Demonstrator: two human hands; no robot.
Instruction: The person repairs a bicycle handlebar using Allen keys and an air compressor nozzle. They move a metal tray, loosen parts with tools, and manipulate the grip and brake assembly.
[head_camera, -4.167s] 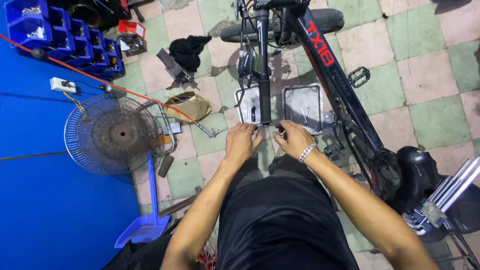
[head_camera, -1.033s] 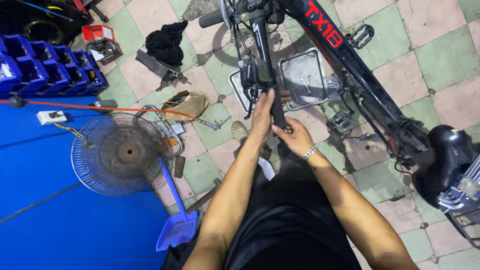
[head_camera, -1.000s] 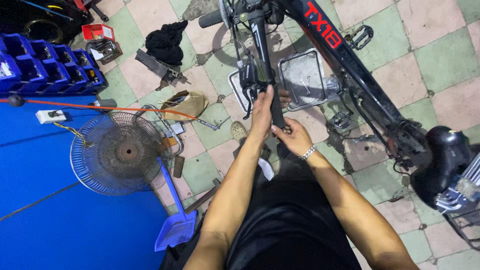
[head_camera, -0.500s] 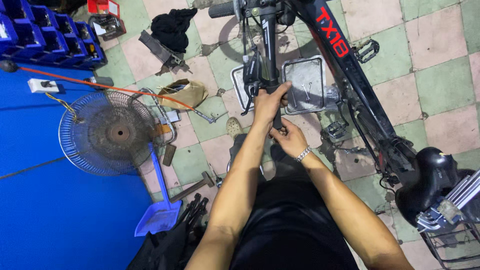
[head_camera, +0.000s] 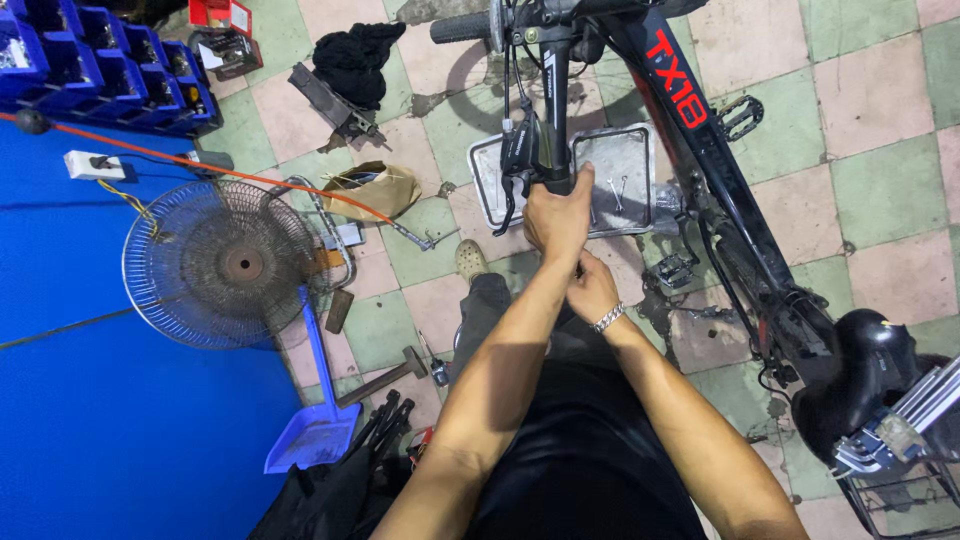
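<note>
Where the forearms meet above the black-clad lap, the right hand (head_camera: 592, 288), with a silver bracelet at the wrist, sits curled just below the left, its fingers hidden, so what it pinches cannot be told; the left hand (head_camera: 558, 215) is wrapped shut around the black handlebar end (head_camera: 556, 120) of the black-and-red bicycle frame (head_camera: 700, 150); the black brake lever (head_camera: 520, 165) hangs just beside it; beyond lies a square metal tray (head_camera: 625, 165) on the tiled floor; a blue plastic dustpan (head_camera: 315, 420) and grey round fan (head_camera: 222, 262) lie to the left.

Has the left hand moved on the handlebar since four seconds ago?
Yes. The left hand moved up the handlebar, from near the metal tray's lower edge to its middle.
</note>
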